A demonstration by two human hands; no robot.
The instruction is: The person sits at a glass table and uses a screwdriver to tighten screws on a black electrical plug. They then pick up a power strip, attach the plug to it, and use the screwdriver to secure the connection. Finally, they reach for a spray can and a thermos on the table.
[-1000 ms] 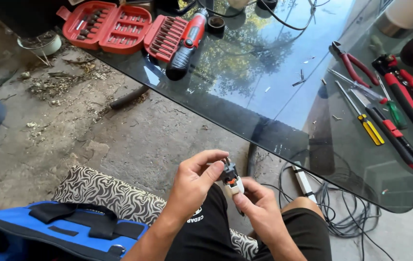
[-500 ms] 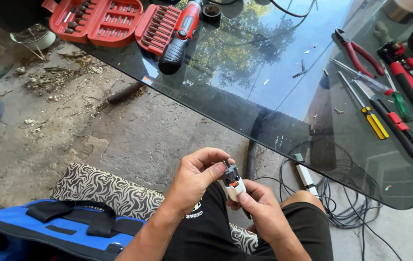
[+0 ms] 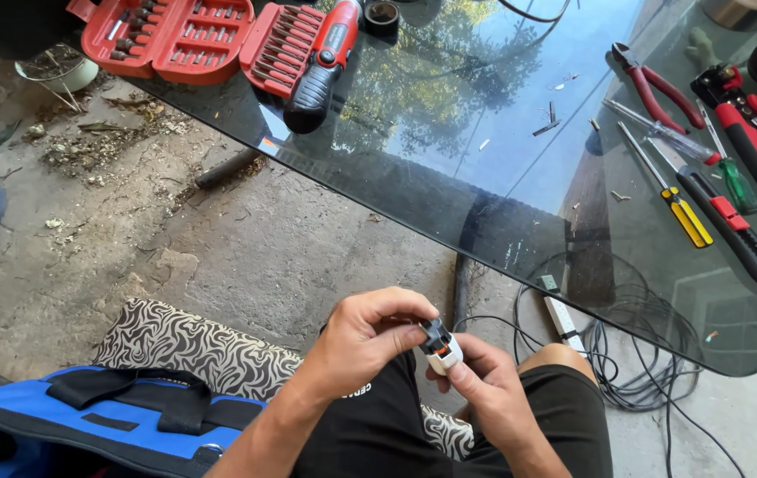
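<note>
Over lap: left hand pinches black top of small plug; right hand grips white base from below, axis tilted up-left.

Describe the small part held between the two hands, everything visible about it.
The small part is a compact plastic-looking piece: a white body with a black upper section and a touch of orange on its side. It sits tilted above the person's lap, in front of the glass table edge. The left hand pinches its black end with fingertips from above; the right hand cradles the white body from below with thumb and fingers. Finer details are too small to tell.
</note>
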